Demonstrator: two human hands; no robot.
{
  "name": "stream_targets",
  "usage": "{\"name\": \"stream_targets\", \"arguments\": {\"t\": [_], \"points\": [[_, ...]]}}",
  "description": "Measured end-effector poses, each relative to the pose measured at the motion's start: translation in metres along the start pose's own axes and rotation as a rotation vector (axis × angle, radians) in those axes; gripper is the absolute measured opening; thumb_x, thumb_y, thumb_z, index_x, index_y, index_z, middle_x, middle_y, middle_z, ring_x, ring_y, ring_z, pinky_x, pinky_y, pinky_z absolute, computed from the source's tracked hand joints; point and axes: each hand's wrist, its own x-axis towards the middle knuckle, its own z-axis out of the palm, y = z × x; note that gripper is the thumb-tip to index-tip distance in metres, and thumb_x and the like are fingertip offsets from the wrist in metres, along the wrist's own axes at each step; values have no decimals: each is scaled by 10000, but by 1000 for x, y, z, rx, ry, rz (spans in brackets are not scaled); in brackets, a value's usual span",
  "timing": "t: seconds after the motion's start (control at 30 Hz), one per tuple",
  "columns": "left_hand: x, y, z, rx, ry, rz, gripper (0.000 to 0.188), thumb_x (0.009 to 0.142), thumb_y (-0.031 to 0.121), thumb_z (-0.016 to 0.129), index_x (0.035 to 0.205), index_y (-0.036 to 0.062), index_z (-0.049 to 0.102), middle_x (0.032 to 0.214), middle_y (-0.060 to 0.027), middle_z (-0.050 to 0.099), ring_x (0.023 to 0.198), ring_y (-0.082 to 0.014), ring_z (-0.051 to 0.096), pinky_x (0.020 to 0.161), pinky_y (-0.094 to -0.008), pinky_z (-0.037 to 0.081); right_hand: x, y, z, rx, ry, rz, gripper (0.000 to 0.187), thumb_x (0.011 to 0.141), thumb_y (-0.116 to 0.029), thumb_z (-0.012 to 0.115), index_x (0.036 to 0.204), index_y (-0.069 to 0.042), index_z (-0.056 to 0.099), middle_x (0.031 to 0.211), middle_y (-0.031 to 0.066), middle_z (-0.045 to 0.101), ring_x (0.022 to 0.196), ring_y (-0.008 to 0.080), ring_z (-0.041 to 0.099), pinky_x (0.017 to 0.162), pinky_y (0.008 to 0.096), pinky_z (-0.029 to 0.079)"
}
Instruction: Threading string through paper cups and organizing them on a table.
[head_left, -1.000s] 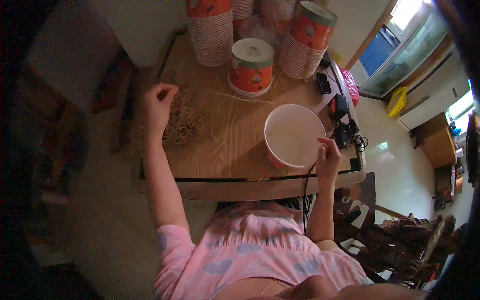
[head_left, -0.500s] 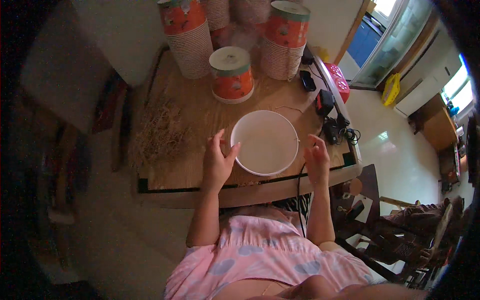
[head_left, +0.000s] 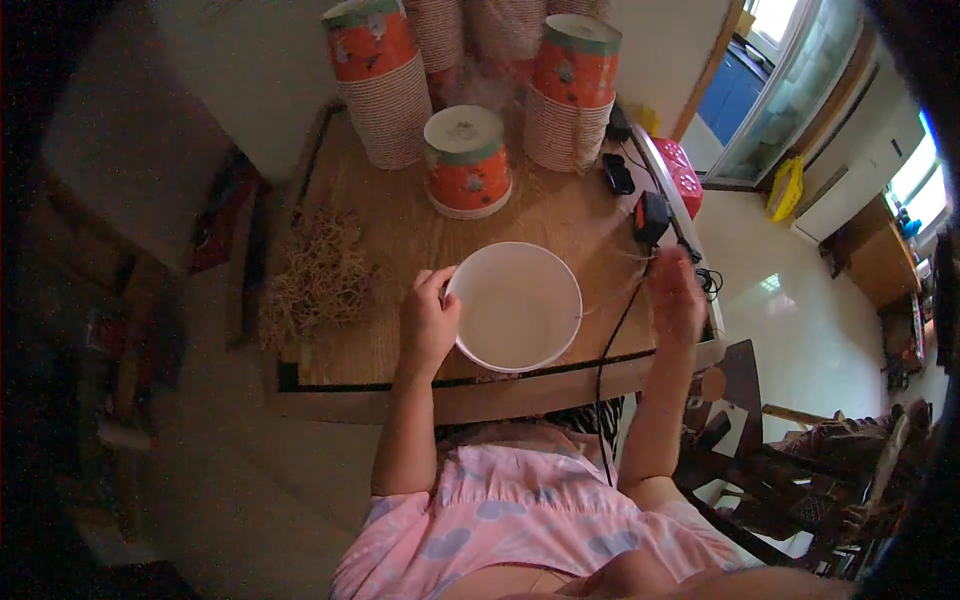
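Observation:
A white paper tub (head_left: 517,306) stands on the wooden table close to me, its round mouth facing up. My left hand (head_left: 430,322) grips its left rim, thumb at the edge and fingers curled outside. Off to the tub's right, my right hand (head_left: 677,298) is raised beside the black adapters. Its fingers look closed but are smeared by motion. A faint thin strand shows between the tub's right side and this hand; whether the fingers hold it is unclear. A tangled heap of thin tan strands (head_left: 322,275) lies on the table to the left.
Behind the tub sits an upturned orange tub (head_left: 468,180) with a green band. Tall stacks of nested tubs (head_left: 385,110) stand at the back. Black adapters (head_left: 652,218) and a cable (head_left: 613,340) lie along the right edge, near a red plastic item (head_left: 678,175).
My right hand has moved right, away from the tub, and its fingers have drawn together. My left hand has come onto the left rim. The tub sits slightly nearer and more left in view.

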Motion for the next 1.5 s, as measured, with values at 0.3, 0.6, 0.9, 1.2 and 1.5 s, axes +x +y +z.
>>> {"name": "stream_targets", "arguments": {"t": [0.3,0.6,0.9,1.2,1.5], "points": [[8,-10,6,-60,-10,30,282,738,-7,565,1018,7,590,881,-139,572,763,-280,595,679,-349,482,6,-165,-31,-328,360,-610,403,941,-137,351,1293,59,349,1333,173,388,1207,270,413,1051,363,312],[3,-43,-12,-346,147,-25,148,896,110,509,966,18,601,857,-102,644,711,-139,594,607,-258,471,-42,-83,109,-682,-252,-196,426,865,-303,493,1198,-60,385,896,189,610,768,252,607,675,304,477],[-35,38,-30,-891,-299,-378,201,875,216,572,950,43,643,701,47,546,526,-5,379,463,-157,301,-73,45,189,-990,-801,172,186,864,31,488,984,-31,360,831,121,610,714,141,584,615,242,468],[-33,31,-26,-1031,-227,-394,114,805,146,656,868,50,660,669,34,577,520,-4,410,454,-158,289,-75,49,184,-1034,-791,159,180,858,34,496,979,-21,376,800,108,611,709,161,612,643,265,488],[-34,31,-14,-789,-66,-166,56,791,88,657,810,42,632,707,10,576,565,-37,488,516,-201,405,-63,58,180,-1055,-775,-13,148,859,-53,548,993,-21,493,924,78,597,846,171,610,720,300,488]]}}
